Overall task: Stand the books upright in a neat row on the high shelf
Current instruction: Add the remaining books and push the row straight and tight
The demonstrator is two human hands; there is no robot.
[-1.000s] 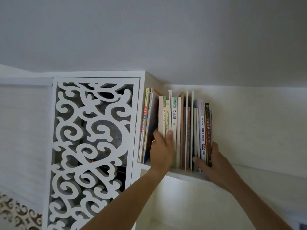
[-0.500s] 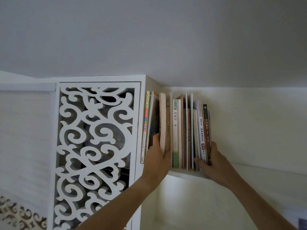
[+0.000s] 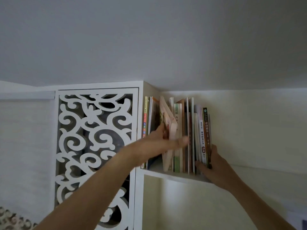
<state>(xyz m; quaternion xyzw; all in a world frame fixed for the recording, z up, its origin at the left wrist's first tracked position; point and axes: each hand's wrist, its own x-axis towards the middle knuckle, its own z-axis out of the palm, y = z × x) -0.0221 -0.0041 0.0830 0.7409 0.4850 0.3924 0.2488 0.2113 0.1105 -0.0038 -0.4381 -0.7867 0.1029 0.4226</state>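
Note:
A row of several books stands on the high white shelf (image 3: 176, 175) just under the ceiling. My left hand (image 3: 167, 138) grips a pale pink book (image 3: 171, 125) near the left of the row; the book tilts with its top to the left. The hand is blurred. A gap shows between this book and the thin books (image 3: 147, 117) against the cabinet wall. My right hand (image 3: 214, 165) holds the right end of the row, its thumb on the spines and its fingers behind a brown-spined book (image 3: 206, 130).
A white cabinet door with a carved scroll pattern (image 3: 94, 146) stands directly left of the shelf. The ceiling hangs just above the book tops. The shelf runs on to the right along the cream wall (image 3: 257, 130). An open compartment lies under the shelf.
My left hand has reached further right and drawn the pale pink book partly out of the row, and the book now tilts. My right hand has stayed at the right end.

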